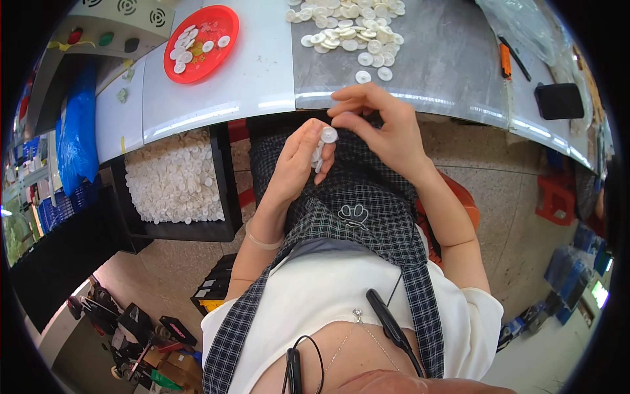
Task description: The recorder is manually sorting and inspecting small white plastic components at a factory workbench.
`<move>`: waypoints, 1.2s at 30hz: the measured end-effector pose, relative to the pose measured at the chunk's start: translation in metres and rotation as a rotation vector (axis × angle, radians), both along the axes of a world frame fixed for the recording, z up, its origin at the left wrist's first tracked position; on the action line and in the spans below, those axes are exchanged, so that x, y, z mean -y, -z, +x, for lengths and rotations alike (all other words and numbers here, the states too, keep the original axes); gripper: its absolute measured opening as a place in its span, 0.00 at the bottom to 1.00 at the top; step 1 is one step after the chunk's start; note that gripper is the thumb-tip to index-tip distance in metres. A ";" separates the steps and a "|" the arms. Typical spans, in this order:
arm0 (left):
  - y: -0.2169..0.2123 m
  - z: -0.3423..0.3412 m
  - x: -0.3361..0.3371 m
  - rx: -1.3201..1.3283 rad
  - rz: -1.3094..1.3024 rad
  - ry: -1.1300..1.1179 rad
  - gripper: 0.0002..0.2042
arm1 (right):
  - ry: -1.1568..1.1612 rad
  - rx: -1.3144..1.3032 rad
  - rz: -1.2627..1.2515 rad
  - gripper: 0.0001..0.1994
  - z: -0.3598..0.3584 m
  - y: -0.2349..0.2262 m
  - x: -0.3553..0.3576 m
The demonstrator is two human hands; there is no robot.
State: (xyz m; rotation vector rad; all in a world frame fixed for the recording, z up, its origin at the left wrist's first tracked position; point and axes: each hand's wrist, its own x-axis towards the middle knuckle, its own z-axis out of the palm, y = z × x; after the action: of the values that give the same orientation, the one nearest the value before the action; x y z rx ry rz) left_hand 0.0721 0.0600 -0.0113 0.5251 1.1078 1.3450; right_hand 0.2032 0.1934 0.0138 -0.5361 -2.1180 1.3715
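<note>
My left hand [303,156] is closed around several small white round plastic discs [329,135]. They stand in a row along its fingers, and the top one faces up by the thumb. Just to the right, my right hand [384,128] hovers with thumb and forefinger apart and nothing visible between them. Its thumb tip is close to the top disc. Both hands are over my lap, in front of the table edge. Beyond them on the grey table top lies a loose pile of white discs [351,29], with a few single ones nearest me.
A red plate [223,62] with some discs is at the back left. Below the table, a black bin [230,197] holds a mass of discs. An orange cutter [504,61], a black phone-like object [559,101] and clear plastic film [518,23] lie at the right.
</note>
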 end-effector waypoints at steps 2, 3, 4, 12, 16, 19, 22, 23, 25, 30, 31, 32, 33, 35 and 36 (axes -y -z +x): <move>0.002 0.000 0.001 0.048 0.005 -0.056 0.17 | 0.065 -0.051 -0.059 0.14 -0.001 0.004 -0.004; 0.001 0.000 0.002 0.048 0.004 -0.058 0.17 | 0.119 -0.028 0.048 0.14 -0.001 0.007 -0.008; 0.000 0.000 0.002 0.055 0.010 -0.063 0.17 | 0.175 -0.004 0.156 0.13 -0.002 0.008 -0.012; -0.004 -0.001 0.000 0.143 0.036 -0.066 0.18 | 0.225 -0.047 0.631 0.08 0.000 0.035 -0.028; -0.005 -0.002 0.000 0.164 0.047 -0.062 0.19 | 0.190 -0.096 0.711 0.11 0.005 0.041 -0.029; -0.005 -0.004 0.000 0.206 0.053 -0.050 0.20 | 0.147 -0.092 0.737 0.14 0.009 0.040 -0.031; -0.004 -0.005 0.000 0.266 0.075 -0.045 0.20 | 0.131 -0.096 0.760 0.16 0.010 0.042 -0.032; -0.003 -0.005 0.000 0.299 0.092 -0.051 0.19 | 0.139 -0.101 0.769 0.16 0.009 0.042 -0.032; -0.006 -0.004 -0.001 0.292 0.104 -0.062 0.19 | 0.148 -0.100 0.761 0.17 0.010 0.039 -0.030; -0.007 -0.003 -0.003 0.301 0.171 -0.004 0.20 | 0.176 -0.234 0.694 0.24 0.011 0.023 -0.014; -0.009 -0.002 -0.005 0.284 0.157 0.017 0.21 | 0.157 -0.284 0.697 0.26 0.009 0.017 -0.011; -0.009 -0.001 -0.006 0.267 0.143 0.039 0.23 | 0.138 -0.335 0.700 0.28 0.008 0.013 -0.009; -0.007 0.002 -0.006 0.254 0.144 0.021 0.25 | 0.122 -0.327 0.709 0.29 0.008 0.012 -0.008; -0.004 0.003 -0.006 0.304 0.195 0.060 0.25 | 0.110 -0.307 0.674 0.29 0.010 0.011 -0.004; -0.003 0.004 -0.006 0.353 0.247 0.098 0.25 | 0.098 -0.287 0.640 0.29 0.010 0.010 -0.003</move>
State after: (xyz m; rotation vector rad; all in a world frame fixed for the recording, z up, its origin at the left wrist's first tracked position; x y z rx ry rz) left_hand 0.0756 0.0664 -0.0083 0.4903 0.6255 1.4302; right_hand 0.2135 0.1963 0.0036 -0.1637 -2.0979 0.6081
